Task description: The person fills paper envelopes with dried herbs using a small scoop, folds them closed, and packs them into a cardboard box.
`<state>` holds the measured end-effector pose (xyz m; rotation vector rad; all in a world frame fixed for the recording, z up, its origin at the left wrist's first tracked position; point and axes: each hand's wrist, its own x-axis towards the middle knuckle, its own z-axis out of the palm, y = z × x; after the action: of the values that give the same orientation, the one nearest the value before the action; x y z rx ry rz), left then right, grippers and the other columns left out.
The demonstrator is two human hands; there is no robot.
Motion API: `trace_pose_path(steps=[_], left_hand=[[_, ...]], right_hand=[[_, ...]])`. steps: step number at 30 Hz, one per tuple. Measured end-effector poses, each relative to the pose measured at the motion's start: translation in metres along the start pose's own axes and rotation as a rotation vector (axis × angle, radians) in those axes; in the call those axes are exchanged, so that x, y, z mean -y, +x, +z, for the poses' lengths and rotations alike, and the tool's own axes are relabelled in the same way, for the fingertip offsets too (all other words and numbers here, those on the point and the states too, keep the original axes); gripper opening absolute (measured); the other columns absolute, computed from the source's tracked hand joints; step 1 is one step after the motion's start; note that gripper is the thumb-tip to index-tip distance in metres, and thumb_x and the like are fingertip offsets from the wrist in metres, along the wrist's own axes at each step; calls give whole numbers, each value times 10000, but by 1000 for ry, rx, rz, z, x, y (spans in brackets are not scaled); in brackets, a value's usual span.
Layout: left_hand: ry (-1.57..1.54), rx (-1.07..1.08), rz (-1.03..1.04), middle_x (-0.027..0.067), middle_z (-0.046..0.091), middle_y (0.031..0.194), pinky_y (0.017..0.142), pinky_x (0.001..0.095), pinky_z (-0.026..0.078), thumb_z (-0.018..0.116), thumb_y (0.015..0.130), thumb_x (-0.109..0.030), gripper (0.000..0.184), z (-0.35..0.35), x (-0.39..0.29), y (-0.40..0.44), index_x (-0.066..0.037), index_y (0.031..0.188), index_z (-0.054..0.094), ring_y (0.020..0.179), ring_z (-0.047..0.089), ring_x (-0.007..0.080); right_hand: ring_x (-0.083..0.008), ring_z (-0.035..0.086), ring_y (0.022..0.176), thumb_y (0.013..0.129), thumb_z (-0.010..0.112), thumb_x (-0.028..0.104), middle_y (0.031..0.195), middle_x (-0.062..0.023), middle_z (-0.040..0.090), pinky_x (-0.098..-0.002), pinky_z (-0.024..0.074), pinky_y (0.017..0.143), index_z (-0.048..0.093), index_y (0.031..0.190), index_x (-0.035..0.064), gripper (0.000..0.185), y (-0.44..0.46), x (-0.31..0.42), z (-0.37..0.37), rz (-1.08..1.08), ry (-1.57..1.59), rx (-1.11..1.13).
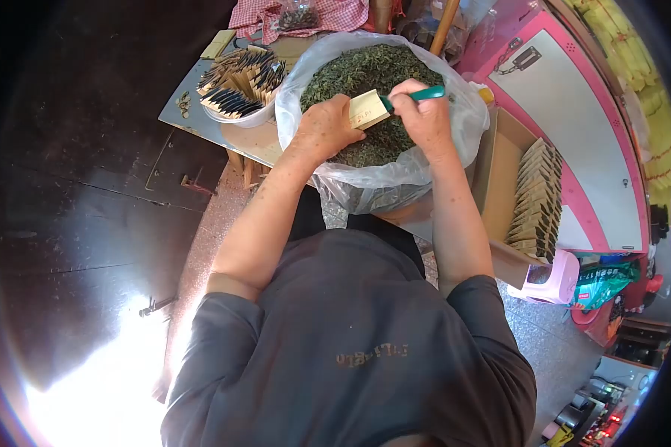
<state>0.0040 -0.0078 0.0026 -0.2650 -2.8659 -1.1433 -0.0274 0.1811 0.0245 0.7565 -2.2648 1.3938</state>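
My left hand [326, 128] is closed on a small cream paper packet [367, 110] with faint reddish print, held tilted. In my right hand [423, 119] is a green scoop [429, 94], its handle sticking out to the right. The scoop's lower end meets the packet's right edge; my fingers hide part of it, and I cannot tell what it carries. Both hands are above a large clear plastic bag [294, 78], opened wide and full of dried green leaves [376, 63].
To the left, a white tub [257, 119] full of dark-edged paper packets [238, 86] stands on the table [179, 108]. On the right, a cardboard box [497, 145] holds a row of similar packets [535, 197]. Beyond it rises a pink-and-white cabinet [566, 104].
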Motion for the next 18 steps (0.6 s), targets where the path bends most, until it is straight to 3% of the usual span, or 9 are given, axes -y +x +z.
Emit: trace_pose_path(steps=[1,3,5,8,9,11,12,14,18], left_hand=[[0,-1,0,186,653,931,805,413,485,807,636,-268,526,0,1,1,-33,1049,580,912,625,355],[-29,-16,5,188,650,937,804,413,484,806,638,-268,510,0,3,-1,-33,1029,577,920,623,354],[-26,-1,-9,188,649,940,805,413,484,804,640,-269,508,-3,-2,-1,-32,1027,577,923,622,354],[-8,17,-29,188,649,942,804,413,483,802,641,-268,512,-3,-1,0,-29,1034,577,925,621,354],[-1,17,-28,188,649,942,803,413,482,801,641,-268,519,-2,-1,1,-28,1043,578,924,621,355],[1,8,-21,187,649,940,801,413,482,800,640,-266,522,-1,-1,1,-27,1048,578,921,622,355],[2,-1,-18,186,650,937,799,412,482,799,638,-265,526,-1,0,0,-27,1053,579,917,622,355],[-9,-13,-10,185,650,932,797,412,482,799,637,-266,527,1,3,1,-27,1052,579,913,623,356],[-11,-29,8,183,651,920,791,413,482,799,633,-274,524,1,4,-1,-33,1044,581,902,624,356]], right_hand=[[-74,514,545,801,547,102,600,-11,557,-222,393,514,645,778,17,132,4,2,-5,-1,0,1],[-80,534,554,796,556,108,596,-13,563,-227,400,511,647,772,17,131,5,2,-20,257,52,-170],[-90,544,548,800,558,116,583,-25,572,-243,410,511,645,758,19,137,5,-7,-33,279,58,-248],[-135,545,478,808,545,127,568,-52,586,-281,423,471,640,739,23,158,-5,-48,-28,375,-394,-165],[-135,545,478,808,545,127,568,-52,586,-281,423,471,640,739,23,158,-13,-57,-20,375,-394,-166],[-215,608,541,817,557,179,634,-141,623,-373,478,523,647,757,21,192,-24,-58,0,518,-295,-2],[-215,608,541,817,557,179,634,-141,623,-373,478,523,647,757,21,192,-23,-56,6,518,-292,-1],[-159,548,446,832,544,136,615,-101,613,-307,423,401,634,749,13,174,-21,-43,13,799,146,-68],[-116,464,382,840,529,86,577,-68,569,-241,355,336,606,782,2,128,-19,-46,11,824,409,-214]])
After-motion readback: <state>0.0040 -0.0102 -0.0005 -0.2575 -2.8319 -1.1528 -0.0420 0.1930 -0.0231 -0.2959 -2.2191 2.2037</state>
